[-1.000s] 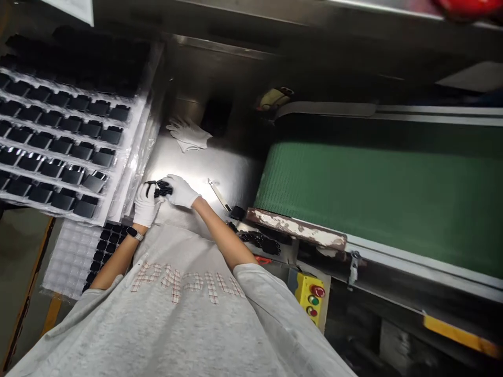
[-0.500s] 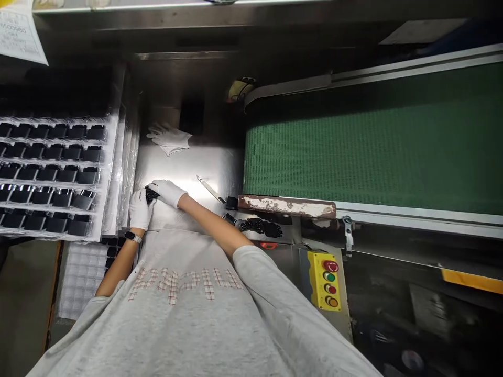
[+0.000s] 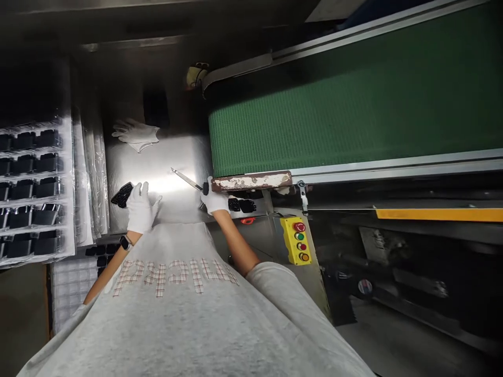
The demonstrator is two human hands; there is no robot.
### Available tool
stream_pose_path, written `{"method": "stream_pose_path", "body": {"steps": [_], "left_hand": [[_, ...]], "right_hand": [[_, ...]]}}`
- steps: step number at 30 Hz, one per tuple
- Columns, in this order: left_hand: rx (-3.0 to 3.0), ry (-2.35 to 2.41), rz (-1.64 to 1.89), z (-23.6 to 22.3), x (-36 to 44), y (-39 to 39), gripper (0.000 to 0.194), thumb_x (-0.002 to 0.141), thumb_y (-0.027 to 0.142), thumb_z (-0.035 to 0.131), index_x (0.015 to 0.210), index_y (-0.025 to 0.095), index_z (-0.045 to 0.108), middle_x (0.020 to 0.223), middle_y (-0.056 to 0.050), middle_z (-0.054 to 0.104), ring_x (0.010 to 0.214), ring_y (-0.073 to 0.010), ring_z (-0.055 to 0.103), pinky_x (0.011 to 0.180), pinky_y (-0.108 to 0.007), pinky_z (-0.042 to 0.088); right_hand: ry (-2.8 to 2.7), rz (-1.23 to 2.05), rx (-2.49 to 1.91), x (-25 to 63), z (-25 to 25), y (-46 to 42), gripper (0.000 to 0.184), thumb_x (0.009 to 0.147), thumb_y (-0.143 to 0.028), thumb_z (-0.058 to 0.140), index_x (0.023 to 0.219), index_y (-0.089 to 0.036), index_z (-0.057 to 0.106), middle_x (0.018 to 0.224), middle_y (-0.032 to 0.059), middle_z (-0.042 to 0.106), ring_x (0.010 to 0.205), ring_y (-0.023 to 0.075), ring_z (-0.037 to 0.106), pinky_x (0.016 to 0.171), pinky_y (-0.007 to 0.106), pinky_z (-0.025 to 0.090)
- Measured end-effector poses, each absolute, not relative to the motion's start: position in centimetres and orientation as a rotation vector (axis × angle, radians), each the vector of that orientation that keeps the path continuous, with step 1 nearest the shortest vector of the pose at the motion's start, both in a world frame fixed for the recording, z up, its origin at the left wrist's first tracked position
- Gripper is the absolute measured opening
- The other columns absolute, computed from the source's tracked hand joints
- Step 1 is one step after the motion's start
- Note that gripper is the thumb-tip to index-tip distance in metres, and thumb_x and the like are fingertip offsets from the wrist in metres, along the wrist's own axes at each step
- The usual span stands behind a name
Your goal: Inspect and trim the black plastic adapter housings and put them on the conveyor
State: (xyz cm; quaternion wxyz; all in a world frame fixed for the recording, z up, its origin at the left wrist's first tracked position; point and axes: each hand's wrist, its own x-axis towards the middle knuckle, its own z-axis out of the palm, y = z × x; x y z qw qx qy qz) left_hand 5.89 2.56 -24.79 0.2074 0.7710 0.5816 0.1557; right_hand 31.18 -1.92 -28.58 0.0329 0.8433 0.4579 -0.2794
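- The left hand, in a white glove, lies on the shiny metal desk with its fingers loosely spread and nothing between them.
- A small black part lies on the desk at the tips of the left fingers; whether they touch it I cannot tell.
- A dark watch sits on the left wrist.
- The right hand, also in a white glove, is at the right edge of the desk, closed around the dark handle of a slim knife.
- The blade of the knife points up and to the left across the bright patch of the desk, tilted above it.
- Just right of the right hand, a small heap of black parts lies under the chipped end plate of the conveyor.
- The green conveyor belt runs away to the right, well apart from the left hand.
- A spare pair of white gloves lies crumpled at the far side of the desk.
- At the left, clear plastic trays hold rows of black parts, standing just beside the desk.
- A yellow control box with red and green buttons hangs below the conveyor end.
- The person's grey shirt fills the lower picture.
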Motion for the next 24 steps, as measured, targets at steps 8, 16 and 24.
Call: {"method": "stream_pose_path", "body": {"steps": [8,16,24], "left_hand": [[1.819,1.4,0.447,-26.0,8.7,1.5,0.06,0.086,0.034,0.06,0.138,0.009,0.042,0.137,-0.023,0.05,0.123,-0.0303,0.055,0.105,-0.049,0.046],[1.538,1.173,0.408,-22.7,9.2,0.6,0.038,0.098,0.035,0.037,0.125,0.015,0.056,0.117,-0.011,0.068,0.111,-0.0197,0.065,0.097,-0.035,0.053],[1.542,1.161,0.624,-13.1,7.8,-0.8,0.022,0.09,0.037,0.054,0.095,0.018,0.063,0.093,-0.005,0.071,0.086,-0.0171,0.067,0.084,-0.032,0.055]], "right_hand": [[1.38,-1.07,2.702,28.6,-27.4,-1.1,0.035,0.094,-0.041,0.052,0.116,-0.016,0.06,0.106,0.0102,0.067,0.093,0.0185,0.064,0.084,0.035,0.051],[1.849,-1.593,2.398,23.0,-21.8,-2.5,0.042,0.078,-0.038,0.069,0.117,-0.022,0.063,0.106,0.0089,0.071,0.099,0.0253,0.066,0.084,0.032,0.051],[1.778,-2.932,1.919,24.5,-14.2,-3.5,0.045,0.067,-0.053,0.077,0.094,-0.021,0.064,0.085,0.0035,0.07,0.074,0.0153,0.064,0.073,0.03,0.055]]}}
